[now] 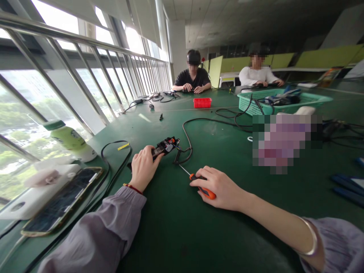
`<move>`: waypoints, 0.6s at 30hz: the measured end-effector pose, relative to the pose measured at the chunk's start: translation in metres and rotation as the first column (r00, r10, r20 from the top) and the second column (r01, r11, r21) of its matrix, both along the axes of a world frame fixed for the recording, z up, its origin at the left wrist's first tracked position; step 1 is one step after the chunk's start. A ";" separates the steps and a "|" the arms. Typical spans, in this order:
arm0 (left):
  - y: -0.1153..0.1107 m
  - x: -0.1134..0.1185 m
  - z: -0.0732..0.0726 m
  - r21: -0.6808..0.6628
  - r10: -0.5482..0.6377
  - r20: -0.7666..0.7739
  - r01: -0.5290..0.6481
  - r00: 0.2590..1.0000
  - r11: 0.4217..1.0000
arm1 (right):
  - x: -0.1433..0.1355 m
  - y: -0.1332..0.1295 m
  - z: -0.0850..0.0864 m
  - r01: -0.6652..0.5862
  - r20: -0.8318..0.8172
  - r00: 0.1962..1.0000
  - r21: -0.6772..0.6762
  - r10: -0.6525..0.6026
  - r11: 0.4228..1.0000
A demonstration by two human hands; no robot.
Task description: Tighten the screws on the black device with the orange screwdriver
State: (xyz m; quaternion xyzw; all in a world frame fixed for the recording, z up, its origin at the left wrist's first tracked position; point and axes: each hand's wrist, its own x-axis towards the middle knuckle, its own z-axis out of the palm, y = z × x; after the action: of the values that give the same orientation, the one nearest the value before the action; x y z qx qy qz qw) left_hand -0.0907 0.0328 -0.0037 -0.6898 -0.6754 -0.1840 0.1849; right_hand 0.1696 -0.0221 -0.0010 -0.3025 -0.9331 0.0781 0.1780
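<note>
My left hand [145, 165] is closed around a black handheld device [165, 146] whose casing is opened, with wires and small red and grey parts showing at its far end. A black cable [190, 132] runs from that end across the table. In my right hand [220, 187] is a screwdriver [207, 192] with an orange and black handle. Its thin metal shaft points up and left, the tip close to the cable end but seemingly apart from the device. My fingers rest along the handle, low over the green table [170, 227].
A phone [62, 201], a white box [36, 197] and a green-capped bottle [71, 142] stand at left. Farther back are a red tray [202, 102] and a turquoise basket [247, 105] of cables. Blue-handled pliers [347, 189] lie right. Two people sit across the table.
</note>
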 end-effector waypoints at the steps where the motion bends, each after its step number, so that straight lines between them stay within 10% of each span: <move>1: 0.001 -0.003 0.000 0.010 0.011 -0.001 -0.011 1.000 1.000 | 0.000 0.001 -0.001 0.001 -0.005 1.000 -0.004 -0.001 1.000; 18: -0.004 -0.078 0.012 0.224 0.319 -0.121 -0.287 0.940 0.931 | 0.003 0.001 -0.003 -0.008 -0.036 0.999 -0.003 0.008 1.000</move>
State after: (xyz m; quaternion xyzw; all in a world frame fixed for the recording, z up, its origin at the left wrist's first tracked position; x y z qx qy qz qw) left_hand -0.1684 0.0290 0.0088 -0.5666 -0.7353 -0.1666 0.3325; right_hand 0.1723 -0.0213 -0.0044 -0.2973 -0.9309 0.0856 0.1940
